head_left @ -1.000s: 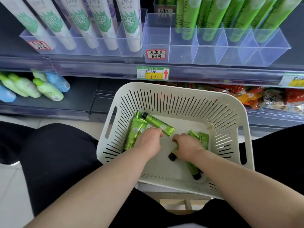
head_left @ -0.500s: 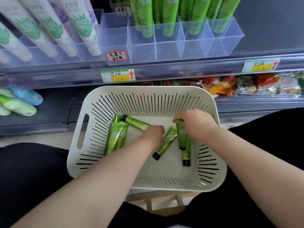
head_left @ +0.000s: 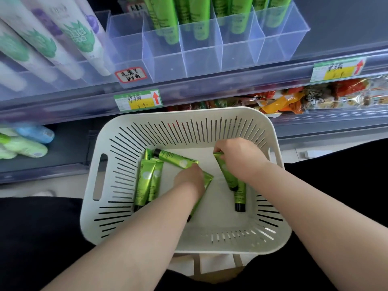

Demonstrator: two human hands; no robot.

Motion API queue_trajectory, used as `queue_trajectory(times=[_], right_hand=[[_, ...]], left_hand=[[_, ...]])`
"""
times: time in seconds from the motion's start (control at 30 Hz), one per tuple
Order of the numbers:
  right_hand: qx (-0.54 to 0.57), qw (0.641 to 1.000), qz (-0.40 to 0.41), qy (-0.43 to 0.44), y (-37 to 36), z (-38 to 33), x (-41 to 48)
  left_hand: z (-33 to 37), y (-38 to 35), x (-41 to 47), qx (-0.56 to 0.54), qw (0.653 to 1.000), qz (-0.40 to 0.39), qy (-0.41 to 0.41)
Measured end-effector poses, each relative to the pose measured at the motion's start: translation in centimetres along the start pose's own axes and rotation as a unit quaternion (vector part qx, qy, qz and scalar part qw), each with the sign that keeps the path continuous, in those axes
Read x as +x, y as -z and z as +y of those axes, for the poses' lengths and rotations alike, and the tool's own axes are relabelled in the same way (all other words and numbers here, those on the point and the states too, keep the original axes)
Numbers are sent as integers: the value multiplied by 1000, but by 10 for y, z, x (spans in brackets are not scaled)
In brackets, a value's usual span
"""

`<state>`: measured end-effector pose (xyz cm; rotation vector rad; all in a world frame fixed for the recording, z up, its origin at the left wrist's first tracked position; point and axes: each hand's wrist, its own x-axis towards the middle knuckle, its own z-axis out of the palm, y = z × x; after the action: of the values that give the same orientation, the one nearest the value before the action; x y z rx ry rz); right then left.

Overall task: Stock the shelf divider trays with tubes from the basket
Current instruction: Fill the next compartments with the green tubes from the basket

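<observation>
1. Five green tubes (head_left: pixel 147 181) lie loose in the white basket (head_left: pixel 210 110), lower centre of the frame.
2. My right hand (head_left: pixel 237 158) grips an upright tube (head_left: pixel 227 175). My left hand (head_left: pixel 189 177) grips a slanted tube (head_left: pixel 207 179).
3. The divider tray (head_left: pixel 201 61), top centre, is part-filled; its front cells are bare.
4. Half a second ago my left hand only touched its tube.

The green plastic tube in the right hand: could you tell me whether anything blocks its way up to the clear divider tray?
Nothing visible does. The right hand grips the green plastic tube inside the white slotted basket; the space up to the clear divider tray is open, and its leftmost compartment is empty.
</observation>
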<state>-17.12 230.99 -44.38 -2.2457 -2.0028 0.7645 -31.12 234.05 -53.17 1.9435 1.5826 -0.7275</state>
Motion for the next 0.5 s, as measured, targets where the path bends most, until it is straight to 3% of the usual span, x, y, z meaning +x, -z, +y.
queue_trajectory(times=[0.3,0.5], right_hand=[[-44,999,19,0,-2,-8,-6],[-40,997,64,26,8,-19,-11]], left_hand=[[-10,-3,-5,-75,995,35,-49],[-44,36,-32,-209,955,184,-108]])
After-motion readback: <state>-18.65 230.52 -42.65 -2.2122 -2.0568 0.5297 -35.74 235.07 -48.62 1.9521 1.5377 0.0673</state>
